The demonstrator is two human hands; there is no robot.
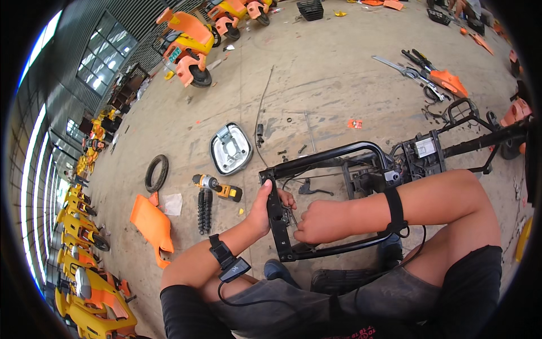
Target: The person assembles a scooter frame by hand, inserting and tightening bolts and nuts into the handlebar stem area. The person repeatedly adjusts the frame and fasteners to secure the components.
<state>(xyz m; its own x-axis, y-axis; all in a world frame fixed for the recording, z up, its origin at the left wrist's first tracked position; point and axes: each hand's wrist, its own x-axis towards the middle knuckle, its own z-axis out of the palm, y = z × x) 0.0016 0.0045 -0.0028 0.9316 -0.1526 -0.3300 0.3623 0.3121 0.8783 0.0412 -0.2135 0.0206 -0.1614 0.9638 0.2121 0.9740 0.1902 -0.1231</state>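
A black metal scooter frame (339, 154) lies across in front of me, its end at the left. My left hand (263, 210) grips the flat crossbar (278, 226) at that end, thumb on the near face and fingertips curled round behind. Just right of it, inside the frame's open loop, my right hand (327, 220) is closed in a fist, knuckles up. Thin metal parts (289, 214) show between the two hands. What the right fingers hold, if anything, is hidden. A black brake lever (313, 188) lies on the floor beyond the right hand.
Left of the frame are a yellow cordless drill (223, 189), a black coil shock absorber (204, 211), a tyre (157, 173), an orange panel (152, 226) and a grey-white storage tub (231, 148). Metal tubes (406, 72) lie far right. Scooters (189, 48) stand behind and along the left.
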